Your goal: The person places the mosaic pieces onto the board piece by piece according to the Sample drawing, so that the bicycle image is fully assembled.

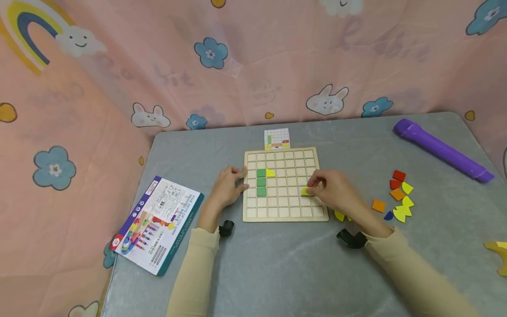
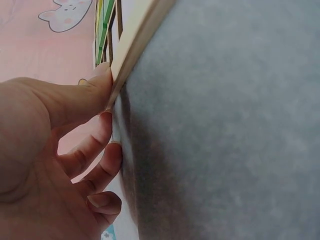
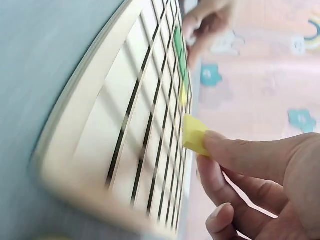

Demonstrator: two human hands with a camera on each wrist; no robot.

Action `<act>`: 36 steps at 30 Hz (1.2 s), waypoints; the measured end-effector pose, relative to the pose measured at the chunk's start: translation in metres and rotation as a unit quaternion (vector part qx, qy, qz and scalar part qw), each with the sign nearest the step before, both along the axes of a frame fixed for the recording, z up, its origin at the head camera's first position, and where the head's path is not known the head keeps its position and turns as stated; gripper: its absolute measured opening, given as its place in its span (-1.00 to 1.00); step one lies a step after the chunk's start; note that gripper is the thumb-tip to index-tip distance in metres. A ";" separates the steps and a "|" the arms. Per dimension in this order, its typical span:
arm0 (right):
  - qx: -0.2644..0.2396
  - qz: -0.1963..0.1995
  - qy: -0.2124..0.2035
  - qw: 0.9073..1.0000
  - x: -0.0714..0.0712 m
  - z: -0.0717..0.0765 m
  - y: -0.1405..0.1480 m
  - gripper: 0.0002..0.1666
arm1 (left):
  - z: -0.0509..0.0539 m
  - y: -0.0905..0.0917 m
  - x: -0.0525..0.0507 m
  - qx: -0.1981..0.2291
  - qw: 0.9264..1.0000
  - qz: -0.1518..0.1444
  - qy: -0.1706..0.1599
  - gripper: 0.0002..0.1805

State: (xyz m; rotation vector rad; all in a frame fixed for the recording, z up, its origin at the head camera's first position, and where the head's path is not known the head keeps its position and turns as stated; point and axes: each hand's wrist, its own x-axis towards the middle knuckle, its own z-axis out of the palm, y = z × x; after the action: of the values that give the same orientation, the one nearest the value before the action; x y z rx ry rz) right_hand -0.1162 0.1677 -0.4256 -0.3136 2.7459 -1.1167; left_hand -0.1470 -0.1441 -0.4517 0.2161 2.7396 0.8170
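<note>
A square wooden grid board (image 1: pixel 283 218) lies on the grey table. Three green square tiles (image 1: pixel 261 182) form a column in its left part, with a yellow tile (image 1: pixel 270 173) beside the top one. My left hand (image 1: pixel 226 187) touches the board's left edge with thumb and index fingertip; in the left wrist view the thumb (image 2: pixel 82 100) rests against the wooden rim. Over the board's right part, my right hand (image 1: pixel 336 187) pinches another yellow tile (image 3: pixel 195 135) between thumb and fingers. The right wrist view shows this tile tilted, above the grid; its full outline is partly hidden.
Behind the board lies a small pattern card (image 1: pixel 277 139). Right of the board are loose red, orange, yellow and blue tiles (image 1: pixel 397 194), and some yellow ones under my right wrist. A printed box (image 1: pixel 158 224) lies left, a purple tube (image 1: pixel 441 149) at far right.
</note>
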 end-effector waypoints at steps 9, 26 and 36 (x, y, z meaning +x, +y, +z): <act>-0.043 0.047 -0.007 0.998 -0.015 -0.002 -0.071 -0.91 | -0.001 -0.001 0.000 -0.003 1.000 0.001 -0.007 -0.31; -0.039 0.101 -0.034 0.994 -0.014 -0.022 -0.127 -0.86 | -0.001 -0.001 -0.002 0.004 1.000 0.008 -0.001 -0.32; -0.001 0.098 -0.012 0.995 -0.012 -0.026 -0.133 -0.85 | -0.002 0.000 -0.001 0.002 1.000 0.007 -0.002 -0.32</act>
State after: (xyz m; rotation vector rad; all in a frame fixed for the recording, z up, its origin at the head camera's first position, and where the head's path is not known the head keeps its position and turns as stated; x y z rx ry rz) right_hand -0.1287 0.0351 -0.4513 -0.5538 2.6248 -1.0637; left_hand -0.1483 -0.1445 -0.4536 0.1963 2.7391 0.8249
